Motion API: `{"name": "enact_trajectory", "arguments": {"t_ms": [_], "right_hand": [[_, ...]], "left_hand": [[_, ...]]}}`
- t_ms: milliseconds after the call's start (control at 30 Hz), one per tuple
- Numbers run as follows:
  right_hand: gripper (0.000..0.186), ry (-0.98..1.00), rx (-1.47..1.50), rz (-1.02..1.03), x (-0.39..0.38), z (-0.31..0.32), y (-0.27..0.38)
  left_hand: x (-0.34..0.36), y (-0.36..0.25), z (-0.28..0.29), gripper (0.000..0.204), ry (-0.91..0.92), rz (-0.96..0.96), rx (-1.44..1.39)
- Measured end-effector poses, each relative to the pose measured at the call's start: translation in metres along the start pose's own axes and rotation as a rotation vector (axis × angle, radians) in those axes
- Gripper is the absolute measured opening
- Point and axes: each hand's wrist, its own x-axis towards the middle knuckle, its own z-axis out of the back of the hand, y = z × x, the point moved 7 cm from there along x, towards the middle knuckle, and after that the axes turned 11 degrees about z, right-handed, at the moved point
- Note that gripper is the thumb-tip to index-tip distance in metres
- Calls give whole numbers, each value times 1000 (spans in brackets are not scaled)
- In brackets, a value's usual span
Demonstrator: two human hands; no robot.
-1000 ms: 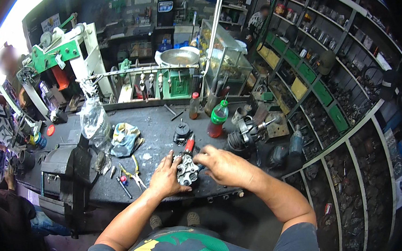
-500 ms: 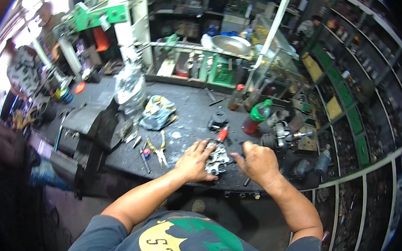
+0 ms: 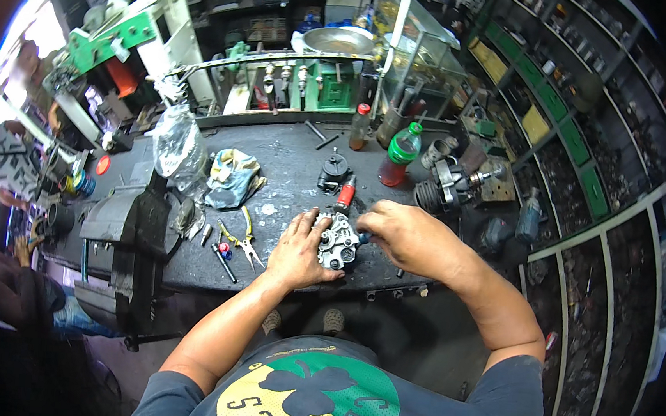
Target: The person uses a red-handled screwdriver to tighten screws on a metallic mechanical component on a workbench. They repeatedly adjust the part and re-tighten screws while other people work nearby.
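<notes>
A silver cast-metal housing (image 3: 339,244) with several round holes lies near the front edge of the dark workbench (image 3: 276,137). My left hand (image 3: 297,248) grips its left side, the thumb at the near end and the fingers along the far part. Closed against the housing's right side is my right hand (image 3: 394,232). A small dark bluish bit shows under its fingertips, but what it holds is mostly hidden. Just beyond the housing lie a red-handled tool (image 3: 346,194) and a black round part (image 3: 335,166).
Left of my hands are yellow-handled pliers (image 3: 247,236), a dark rod (image 3: 224,264), a crumpled rag (image 3: 231,176) and a plastic bag (image 3: 177,145). Farther right stand a green-capped bottle (image 3: 400,158) and a silver machine part (image 3: 446,187). A vise (image 3: 124,227) and other people are at left.
The view has shifted, moving the bench items leftward. My right hand has closed in on the housing's right side, its thumb now tucked in. The left hand keeps its hold.
</notes>
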Motion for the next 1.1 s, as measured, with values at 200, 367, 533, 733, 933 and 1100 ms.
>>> {"name": "enact_trajectory", "arguments": {"t_ms": [200, 367, 533, 733, 933, 1100], "right_hand": [[29, 1, -81, -153, 3, -10, -7], [27, -92, -92, 68, 1, -11, -9], [28, -191, -82, -3, 6, -23, -19], [28, -60, -85, -66, 0, -13, -12], [37, 11, 126, 153, -2, -6, -6], [31, -20, -99, -86, 2, -10, -12]], "left_hand": [[2, -10, -2, 122, 3, -14, 47], [5, -14, 2, 120, 25, 16, 70], [7, -15, 1, 120, -12, -28, 90], [3, -11, 0, 122, -7, -12, 63], [2, -5, -1, 124, -18, 6, -7], [2, -5, -1, 121, -58, -37, -31]]}}
